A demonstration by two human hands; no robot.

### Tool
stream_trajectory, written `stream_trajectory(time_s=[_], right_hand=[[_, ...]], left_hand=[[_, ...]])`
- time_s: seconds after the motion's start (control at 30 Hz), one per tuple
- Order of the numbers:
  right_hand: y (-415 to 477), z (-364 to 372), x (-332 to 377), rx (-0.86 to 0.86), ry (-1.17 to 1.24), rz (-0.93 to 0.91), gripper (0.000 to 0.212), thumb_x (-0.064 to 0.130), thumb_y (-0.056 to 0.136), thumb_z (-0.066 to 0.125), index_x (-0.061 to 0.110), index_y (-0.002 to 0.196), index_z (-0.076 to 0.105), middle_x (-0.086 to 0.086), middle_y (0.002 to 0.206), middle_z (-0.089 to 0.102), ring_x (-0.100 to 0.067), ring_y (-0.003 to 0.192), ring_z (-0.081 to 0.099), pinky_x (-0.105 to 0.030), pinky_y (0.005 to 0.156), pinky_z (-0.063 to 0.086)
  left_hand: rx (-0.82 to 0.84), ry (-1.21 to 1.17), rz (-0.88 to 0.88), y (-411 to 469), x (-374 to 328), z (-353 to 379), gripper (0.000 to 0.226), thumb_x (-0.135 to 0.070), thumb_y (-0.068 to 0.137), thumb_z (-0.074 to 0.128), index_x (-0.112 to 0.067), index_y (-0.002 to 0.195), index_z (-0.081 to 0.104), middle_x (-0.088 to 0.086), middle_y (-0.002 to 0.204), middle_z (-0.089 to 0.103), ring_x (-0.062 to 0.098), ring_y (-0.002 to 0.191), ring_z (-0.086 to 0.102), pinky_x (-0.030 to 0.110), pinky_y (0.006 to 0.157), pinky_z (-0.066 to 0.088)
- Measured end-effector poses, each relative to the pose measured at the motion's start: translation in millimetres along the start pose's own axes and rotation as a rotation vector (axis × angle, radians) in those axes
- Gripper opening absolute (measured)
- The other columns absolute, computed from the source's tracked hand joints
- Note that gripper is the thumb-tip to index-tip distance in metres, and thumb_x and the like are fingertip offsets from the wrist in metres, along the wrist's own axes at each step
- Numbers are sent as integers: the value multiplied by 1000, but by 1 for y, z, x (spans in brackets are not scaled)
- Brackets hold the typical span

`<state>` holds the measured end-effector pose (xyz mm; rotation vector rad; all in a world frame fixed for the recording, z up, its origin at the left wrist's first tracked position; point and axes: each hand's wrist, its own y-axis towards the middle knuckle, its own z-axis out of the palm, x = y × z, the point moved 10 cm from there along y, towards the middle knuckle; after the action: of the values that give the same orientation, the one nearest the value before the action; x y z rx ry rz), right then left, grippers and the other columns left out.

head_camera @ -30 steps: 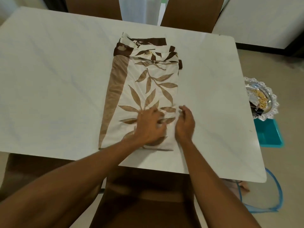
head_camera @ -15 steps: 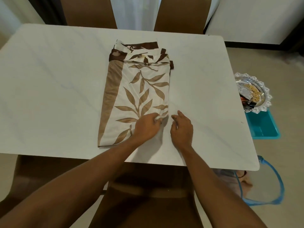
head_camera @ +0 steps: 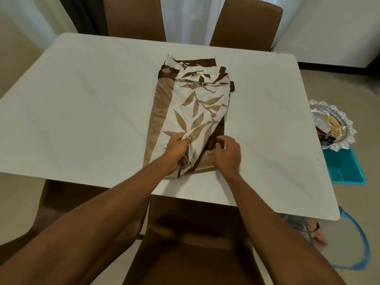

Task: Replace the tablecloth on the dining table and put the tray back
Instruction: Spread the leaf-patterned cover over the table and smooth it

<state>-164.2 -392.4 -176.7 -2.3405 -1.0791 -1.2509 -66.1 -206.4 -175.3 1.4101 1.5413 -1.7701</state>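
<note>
Leaf-print tablecloth [head_camera: 193, 112] pinched by both hands [head_camera: 177, 148].

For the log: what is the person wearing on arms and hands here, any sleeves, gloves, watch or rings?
Nothing worn shows. The left arm and right arm are bare down to the frame's bottom edge, with no sleeve or cuff in view. The left hand and right hand are ungloved. No watch, bracelet or ring is visible, though the fingers are partly hidden.
</note>
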Motion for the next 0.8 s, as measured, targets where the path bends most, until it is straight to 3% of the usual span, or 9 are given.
stream_trajectory(time_s=[0.07,0.13,0.27,0.33,0.47,0.57,0.63,0.73,0.8], right_hand=[[-5,36,24,152,-83,-185,31,16,92,58,15,120,71,-4,128,67,-23,120,58,-38,105,47],[-11,74,38,299,-210,-291,44,25,93,53,14,135,64,-11,143,58,-29,135,50,-47,113,41],[-23,110,39,372,-516,-287,55,45,98,38,28,149,47,-7,159,41,-31,143,39,-55,117,28],[-26,104,41,274,-558,-263,55,51,96,37,28,144,53,-6,153,48,-32,136,46,-55,114,31],[-32,106,51,211,-666,-247,46,54,95,50,24,128,61,-5,134,60,-31,119,53,-54,98,39],[-30,100,74,108,-647,-317,31,46,95,51,18,100,62,-4,102,65,-28,95,56,-46,82,36],[-26,104,90,88,-620,-356,25,41,94,50,18,92,58,-3,92,61,-27,89,54,-43,80,33],[-21,134,114,201,-573,-432,34,43,93,43,18,106,61,-6,110,60,-29,104,54,-46,89,37],[-20,162,122,358,-545,-426,52,55,93,37,21,126,59,-6,132,55,-31,125,47,-50,103,35]], left_hand=[[-43,-158,-11,2,-5,-19,18,-16,102,48,-18,104,66,5,105,72,18,93,68,32,80,57],[-126,-283,4,6,-18,-57,21,-13,102,48,-21,97,66,1,98,73,14,87,70,28,72,57],[-352,-308,31,16,-32,-172,16,-12,92,53,-20,98,65,3,96,70,21,84,67,28,64,53],[-485,-256,8,16,-22,-235,20,-13,90,54,-20,104,67,4,101,71,20,85,67,30,63,55],[-737,-90,-87,-2,25,-338,34,-11,93,48,-9,123,64,13,121,65,32,111,62,38,87,55],[-962,145,-180,-30,55,-372,36,-17,98,51,-9,132,54,16,134,56,34,124,52,43,96,47],[-1066,402,-127,-44,43,-371,37,-17,97,54,-13,133,53,15,137,53,34,129,47,51,102,42],[-784,684,297,-20,17,-319,38,-26,92,58,-13,127,59,14,131,58,35,125,51,51,105,43],[-525,873,434,1,10,-274,48,-41,90,49,-15,128,62,13,134,59,35,129,49,53,107,41]])
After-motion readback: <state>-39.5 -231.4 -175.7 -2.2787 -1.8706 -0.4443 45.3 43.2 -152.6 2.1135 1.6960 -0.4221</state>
